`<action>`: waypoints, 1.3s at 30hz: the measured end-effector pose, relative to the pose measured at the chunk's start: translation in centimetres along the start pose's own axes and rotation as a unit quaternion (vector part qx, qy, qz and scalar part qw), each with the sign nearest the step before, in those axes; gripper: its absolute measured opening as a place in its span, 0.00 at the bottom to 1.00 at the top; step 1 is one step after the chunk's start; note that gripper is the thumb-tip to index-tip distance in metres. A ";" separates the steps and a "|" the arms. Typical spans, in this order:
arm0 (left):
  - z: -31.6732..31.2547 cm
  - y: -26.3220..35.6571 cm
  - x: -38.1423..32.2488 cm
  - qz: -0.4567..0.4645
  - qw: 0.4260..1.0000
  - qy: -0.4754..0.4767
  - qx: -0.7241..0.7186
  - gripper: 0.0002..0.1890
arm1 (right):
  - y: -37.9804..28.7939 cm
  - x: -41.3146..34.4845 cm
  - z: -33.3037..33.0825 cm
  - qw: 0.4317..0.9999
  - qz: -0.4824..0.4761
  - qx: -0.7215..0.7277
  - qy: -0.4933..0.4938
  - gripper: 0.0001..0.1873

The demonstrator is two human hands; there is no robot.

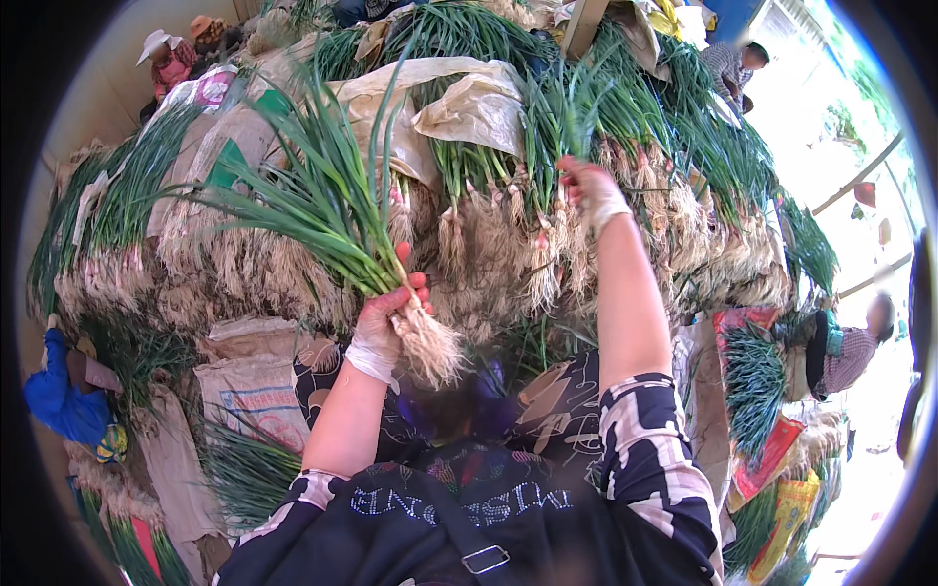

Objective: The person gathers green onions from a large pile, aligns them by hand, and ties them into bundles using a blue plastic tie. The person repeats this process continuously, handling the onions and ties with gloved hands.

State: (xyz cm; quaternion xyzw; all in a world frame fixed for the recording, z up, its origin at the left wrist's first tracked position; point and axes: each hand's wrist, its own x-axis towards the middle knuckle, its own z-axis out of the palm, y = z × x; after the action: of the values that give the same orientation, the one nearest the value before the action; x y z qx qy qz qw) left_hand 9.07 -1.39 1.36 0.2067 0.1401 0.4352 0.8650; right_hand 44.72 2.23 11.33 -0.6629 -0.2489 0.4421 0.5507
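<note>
My left hand (385,322), in a thin whitish glove with reddish fingertips, grips a bunch of green garlic plants (344,227). Their long leaves fan up and left, and pale roots (431,348) hang below the fist. Ahead and to the right, my right hand (595,192) reaches into a long heap of similar plants (538,139), its fingers curled. Blurred leaves rise just above those fingers; whether they are held cannot be told. Pinkish stem bases and shaggy roots (542,267) face me along the heap's near side.
A pale sheet of sacking (469,102) covers part of the heap. Printed sacks (253,395) and loose garlic leaves (249,465) lie at my left. At right is another bundle (755,381) on red sacking. A person in blue (69,388) works at left, another (850,359) sits at right.
</note>
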 end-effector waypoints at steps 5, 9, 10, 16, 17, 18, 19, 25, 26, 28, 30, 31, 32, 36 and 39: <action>-1.3 -0.4 1.2 -0.061 0.994 0.062 0.072 0.34 | 0.5 1.1 3.7 0.897 0.015 -0.443 0.006 0.18; -0.8 -0.6 0.9 -0.068 0.997 -0.002 -0.025 0.36 | 0.3 -0.8 -4.2 0.997 0.005 -0.017 -0.069 0.09; -0.4 -0.6 0.8 -0.075 0.995 -0.029 -0.052 0.37 | 1.1 -2.0 -7.1 0.991 -0.062 0.036 -0.117 0.11; 2.4 0.3 0.0 -0.134 0.979 -0.125 -0.087 0.42 | 11.9 -15.7 -22.4 0.908 0.119 -0.397 -0.054 0.14; 2.6 0.5 -0.2 -0.133 0.981 -0.123 -0.065 0.42 | 13.6 -19.2 -24.2 0.921 0.211 -0.327 0.024 0.16; 2.9 0.5 -0.2 -0.133 0.983 -0.119 -0.044 0.42 | 14.8 -21.4 -25.6 0.772 0.289 -0.565 -0.005 0.24; 3.0 0.7 -0.3 -0.128 0.983 -0.126 -0.027 0.43 | 15.5 -23.5 -26.7 0.677 0.363 -0.635 -0.080 0.31; 3.2 0.2 -1.0 -0.048 0.989 -0.018 0.137 0.37 | 11.8 -22.1 -19.2 0.765 -0.063 -0.616 0.175 0.28; 3.0 0.3 -1.4 -0.075 0.989 -0.017 0.130 0.37 | 11.1 -20.4 -15.2 0.885 -0.279 -0.359 0.105 0.22; 2.5 0.1 -2.4 -0.101 0.984 -0.003 0.145 0.34 | 9.9 -17.2 -6.3 0.909 -0.349 -0.222 -0.053 0.17; 1.8 -0.2 -2.9 -0.084 0.985 0.001 0.153 0.28 | 9.3 -15.1 2.0 0.924 -0.249 -0.180 -0.229 0.17; 1.3 -0.3 -3.2 -0.102 0.984 0.021 0.146 0.27 | 9.5 -14.7 5.4 0.910 -0.266 -0.207 -0.242 0.20; 0.6 -0.2 -3.5 -0.095 0.985 0.036 0.138 0.24 | 9.4 -13.6 8.9 0.922 -0.178 -0.240 -0.245 0.24; -1.9 0.0 -4.7 -0.081 0.994 0.054 0.044 0.23 | 10.9 -12.3 16.6 0.943 0.111 0.102 -0.296 0.26; -2.6 0.7 -5.3 -0.082 0.995 0.037 0.043 0.25 | 12.2 -12.3 19.1 0.964 0.071 0.114 -0.231 0.18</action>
State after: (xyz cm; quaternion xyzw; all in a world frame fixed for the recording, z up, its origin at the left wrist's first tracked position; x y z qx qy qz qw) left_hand 4.42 -4.70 -0.30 0.2157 0.2069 0.3636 0.8823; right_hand 20.39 -1.40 3.57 -0.4919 -0.2697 0.6464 0.5171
